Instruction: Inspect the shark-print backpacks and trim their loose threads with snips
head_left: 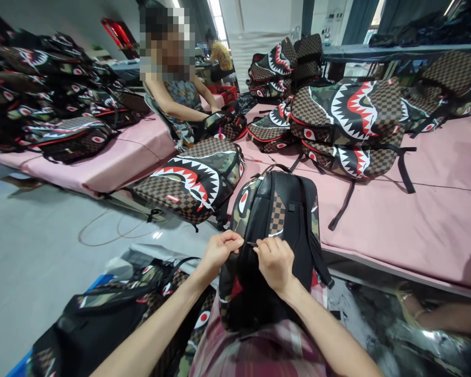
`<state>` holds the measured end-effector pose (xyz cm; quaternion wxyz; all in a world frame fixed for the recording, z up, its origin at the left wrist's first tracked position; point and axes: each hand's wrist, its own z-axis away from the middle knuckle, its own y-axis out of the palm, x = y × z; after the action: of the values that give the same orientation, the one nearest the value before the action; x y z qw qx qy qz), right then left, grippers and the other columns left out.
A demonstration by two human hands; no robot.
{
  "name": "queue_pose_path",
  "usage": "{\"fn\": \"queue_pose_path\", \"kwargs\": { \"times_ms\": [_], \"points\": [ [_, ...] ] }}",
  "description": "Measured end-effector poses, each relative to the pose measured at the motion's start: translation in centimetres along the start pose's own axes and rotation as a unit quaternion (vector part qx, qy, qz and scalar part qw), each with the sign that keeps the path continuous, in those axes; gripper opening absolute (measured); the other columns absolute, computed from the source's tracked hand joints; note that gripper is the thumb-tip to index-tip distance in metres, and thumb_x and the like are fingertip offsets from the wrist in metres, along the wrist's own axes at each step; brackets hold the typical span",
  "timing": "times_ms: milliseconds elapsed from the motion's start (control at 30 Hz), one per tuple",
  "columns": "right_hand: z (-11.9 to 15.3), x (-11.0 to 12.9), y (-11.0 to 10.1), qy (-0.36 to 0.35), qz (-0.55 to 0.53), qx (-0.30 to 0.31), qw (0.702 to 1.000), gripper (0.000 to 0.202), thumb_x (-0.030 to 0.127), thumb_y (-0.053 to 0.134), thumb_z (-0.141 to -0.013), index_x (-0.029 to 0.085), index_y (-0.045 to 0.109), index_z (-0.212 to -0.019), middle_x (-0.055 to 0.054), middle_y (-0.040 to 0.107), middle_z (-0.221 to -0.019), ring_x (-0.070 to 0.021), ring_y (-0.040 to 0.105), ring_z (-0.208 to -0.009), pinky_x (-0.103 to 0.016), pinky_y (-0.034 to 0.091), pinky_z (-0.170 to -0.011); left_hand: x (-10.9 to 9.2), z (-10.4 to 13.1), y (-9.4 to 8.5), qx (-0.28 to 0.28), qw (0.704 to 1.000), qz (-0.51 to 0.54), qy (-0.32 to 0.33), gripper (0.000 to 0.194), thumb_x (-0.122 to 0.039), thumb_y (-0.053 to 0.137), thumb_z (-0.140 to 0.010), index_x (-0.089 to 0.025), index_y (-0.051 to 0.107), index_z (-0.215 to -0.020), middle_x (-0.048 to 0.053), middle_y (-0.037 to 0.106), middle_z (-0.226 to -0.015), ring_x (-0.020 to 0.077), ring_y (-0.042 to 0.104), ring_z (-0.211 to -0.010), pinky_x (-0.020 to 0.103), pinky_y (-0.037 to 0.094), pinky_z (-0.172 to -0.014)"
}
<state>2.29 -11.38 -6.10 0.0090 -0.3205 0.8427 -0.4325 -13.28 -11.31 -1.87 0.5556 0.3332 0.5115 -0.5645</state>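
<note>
A black-backed backpack (277,220) leans over the worktop's (396,230) near edge onto the person's lap, both hands pinching its zipper: left hand (220,251) gripping fabric, right hand (275,262) the pull. Uneven tension could jam the zipper. Another backpack (192,180) overhangs the edge alongside.

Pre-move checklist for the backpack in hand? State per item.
1. Left hand pinching the black backpack at its near edge: ok.
2. Right hand grip on a small tab, likely the zipper pull: ok.
3. Backpack propped against the pink table, back panel up: ok.
4. Zipper open or closed: cannot tell.
5. Shoulder strap hanging loose by the right hand: not ok.
</note>
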Motion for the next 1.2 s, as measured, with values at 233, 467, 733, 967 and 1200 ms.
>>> {"fn": "queue_pose_path", "kwargs": {
  "times_ms": [233, 467, 733, 967, 1200],
  "points": [
    [-1.1, -0.8, 0.4, 0.011, -0.025, 0.018, 0.999, 0.017, 0.027, 0.050, -0.090, 0.017, 0.064, -0.093, -0.004, 0.061, -0.076, -0.0156, 0.053, -0.074, -0.031, 0.031, -0.064, 0.3, -0.9, -0.2, 0.004, 0.994, 0.078, -0.075, 0.024, -0.032, 0.073, -0.051, -0.013, 0.060, -0.055, -0.003, 0.047, -0.048, 0.0062, 0.036, -0.047, 0.019, 0.023, -0.048],
    [-1.2, -0.8, 0.8, 0.002, -0.024, 0.034, 0.999, 0.019, 0.028, 0.049, -0.091, 0.017, 0.064, -0.093, -0.005, 0.061, -0.076, -0.0163, 0.052, -0.075, -0.031, 0.032, -0.065, 0.0, -0.9, -0.1, 0.010, 0.994, 0.077, -0.079, 0.026, -0.034, 0.074, -0.051, -0.013, 0.059, -0.054, -0.004, 0.045, -0.047, 0.0057, 0.034, -0.046, 0.020, 0.022, -0.046],
    [-1.2, -0.9, 1.2, -0.003, -0.023, 0.030, 0.999, 0.018, 0.027, 0.049, -0.090, 0.017, 0.064, -0.093, -0.004, 0.062, -0.077, -0.0160, 0.052, -0.074, -0.031, 0.032, -0.066, 0.1, -1.0, -0.1, 0.010, 0.994, 0.068, -0.083, 0.025, -0.034, 0.073, -0.051, -0.013, 0.058, -0.053, -0.004, 0.045, -0.046, 0.0059, 0.033, -0.046, 0.020, 0.021, -0.047],
    [-1.2, -0.9, 1.6, -0.004, -0.017, 0.028, 0.999, 0.018, 0.027, 0.047, -0.092, 0.018, 0.064, -0.091, -0.004, 0.060, -0.075, -0.0158, 0.051, -0.073, -0.031, 0.031, -0.064, -0.1, -0.3, 0.6, -0.020, 0.999, 0.024, -0.034, 0.017, -0.029, 0.069, -0.056, -0.014, 0.061, -0.055, -0.003, 0.047, -0.049, 0.0082, 0.037, -0.050, 0.022, 0.027, -0.051],
    [-1.0, -0.9, 1.5, 0.007, -0.034, 0.021, 0.999, 0.020, 0.028, 0.047, -0.092, 0.018, 0.064, -0.090, -0.004, 0.061, -0.075, -0.0154, 0.052, -0.073, -0.031, 0.032, -0.065, 0.2, -0.5, 0.5, -0.012, 0.996, 0.062, -0.065, 0.021, -0.031, 0.071, -0.054, -0.013, 0.059, -0.054, -0.005, 0.042, -0.047, 0.0058, 0.032, -0.047, 0.020, 0.022, -0.046]
  ]
}}
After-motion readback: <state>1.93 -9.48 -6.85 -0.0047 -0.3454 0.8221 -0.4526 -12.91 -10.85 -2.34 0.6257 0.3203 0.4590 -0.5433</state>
